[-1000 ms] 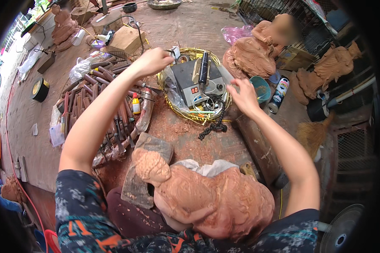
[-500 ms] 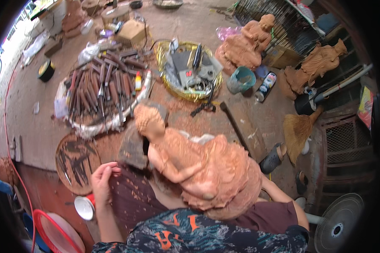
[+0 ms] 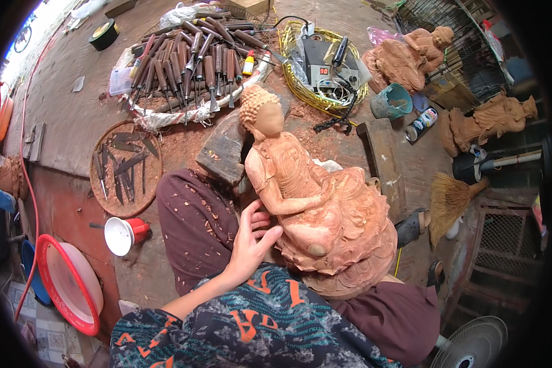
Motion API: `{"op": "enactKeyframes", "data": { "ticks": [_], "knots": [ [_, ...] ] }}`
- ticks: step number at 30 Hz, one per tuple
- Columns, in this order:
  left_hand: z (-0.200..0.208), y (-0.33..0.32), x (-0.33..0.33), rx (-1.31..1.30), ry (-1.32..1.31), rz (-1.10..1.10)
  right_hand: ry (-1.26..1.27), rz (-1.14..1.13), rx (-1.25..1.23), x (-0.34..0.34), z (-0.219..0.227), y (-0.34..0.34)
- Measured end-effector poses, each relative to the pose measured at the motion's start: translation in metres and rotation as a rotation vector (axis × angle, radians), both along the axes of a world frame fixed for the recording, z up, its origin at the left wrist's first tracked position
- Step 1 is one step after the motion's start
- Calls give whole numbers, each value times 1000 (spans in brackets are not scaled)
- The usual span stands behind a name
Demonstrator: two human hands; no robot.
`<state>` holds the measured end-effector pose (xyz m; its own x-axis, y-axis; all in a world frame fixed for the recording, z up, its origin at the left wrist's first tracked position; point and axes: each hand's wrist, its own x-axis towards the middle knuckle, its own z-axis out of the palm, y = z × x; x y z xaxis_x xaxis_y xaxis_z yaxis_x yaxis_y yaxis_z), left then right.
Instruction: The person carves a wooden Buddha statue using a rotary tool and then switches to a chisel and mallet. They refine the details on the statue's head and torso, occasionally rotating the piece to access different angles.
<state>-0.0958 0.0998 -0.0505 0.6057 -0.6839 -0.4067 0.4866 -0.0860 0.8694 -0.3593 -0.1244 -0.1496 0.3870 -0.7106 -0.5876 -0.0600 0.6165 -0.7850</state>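
Note:
A carved wooden seated statue point(image 3: 291, 184), reddish-brown with knobbly curled hair, leans tilted across my lap, its head toward the far left. My left hand point(image 3: 249, 244) is beside the statue's bent arm, open, thumb and fingers apart, with nothing held; the fingertips are close to the carving, and I cannot tell whether they touch. My right hand is not visible, and the statue's wide base covers much of that side. Behind the statue's shoulder sits a dark wooden block point(image 3: 222, 150). Wood chips are scattered over my trousers point(image 3: 193, 227).
Many wooden-handled chisels point(image 3: 193, 55) lie in a white-rimmed tray point(image 3: 165, 118). Blades rest on a round board point(image 3: 126, 210). A control box point(image 3: 325, 64) sits inside a yellow basket point(image 3: 291, 76). Nearby are a red-and-white cup point(image 3: 119, 236), other statues point(image 3: 405, 58), a spray can point(image 3: 421, 124) and a broom point(image 3: 444, 205).
My left hand has moved right, from beside my knee to the statue's side. My right forearm, seen earlier by the base, is out of sight. The view has shifted.

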Motion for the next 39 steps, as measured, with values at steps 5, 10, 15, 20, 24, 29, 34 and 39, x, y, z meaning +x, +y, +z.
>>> {"op": "enactKeyframes", "data": {
  "ticks": [5,10,15,20,24,29,34,39],
  "knots": [
    [-24,-29,13,-102,51,85,-84,-89,41,-9,10,-12],
    [-25,-43,25,-132,220,119,-148,-149,74,-24,25,-34],
    [-28,-38,32,-159,292,135,-151,-23,172,-19,37,-51],
    [-18,-39,40,-78,378,92,-45,208,309,8,71,-46],
    [-9,-43,42,-28,471,112,39,226,393,10,88,-55],
    [-13,-44,37,-35,466,169,244,300,213,27,115,-57],
    [-19,-44,34,-49,511,198,357,248,-27,31,126,-49],
    [-44,-48,28,-124,579,251,368,193,-228,32,148,-50]
  ]
}}
